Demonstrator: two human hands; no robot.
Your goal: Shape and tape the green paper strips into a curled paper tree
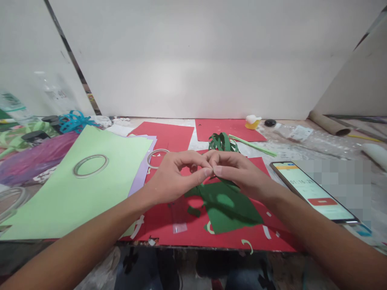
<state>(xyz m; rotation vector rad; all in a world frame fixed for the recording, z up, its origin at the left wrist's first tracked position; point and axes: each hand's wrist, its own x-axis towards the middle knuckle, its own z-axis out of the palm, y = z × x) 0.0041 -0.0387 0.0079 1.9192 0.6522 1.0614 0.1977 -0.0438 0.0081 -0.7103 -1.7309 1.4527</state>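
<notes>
A small, dark green paper piece (230, 184) shows just under the fingers, above red paper (193, 237) at the middle of the surface; most of it is hidden. The left hand (172, 175) and right hand (238, 169) meet thumb to forefinger, both apparently pinching it. The step in hand looks like fine shaping or joining by fingertip, and such handling calls for a light, steady grip that does not crease the paper.

Below the hands lies a dark green paper sheet (229, 209), with pale and green offcuts scattered around it. Just beyond the hands sits a curled bundle of dark green paper strips (223, 141), beside slim light green stems (254, 145). To the left, a ring of tape (90, 166) rests on a light green sheet (121, 151); to the right, a black smartphone (314, 193) displays a timer.

The surface (290, 151), whitish and blotched, also carries a brown cardboard tube (329, 123) at its far right. A plain white panel (193, 60) rises behind, and legs in dark blue trousers (136, 272) show below the near edge.
</notes>
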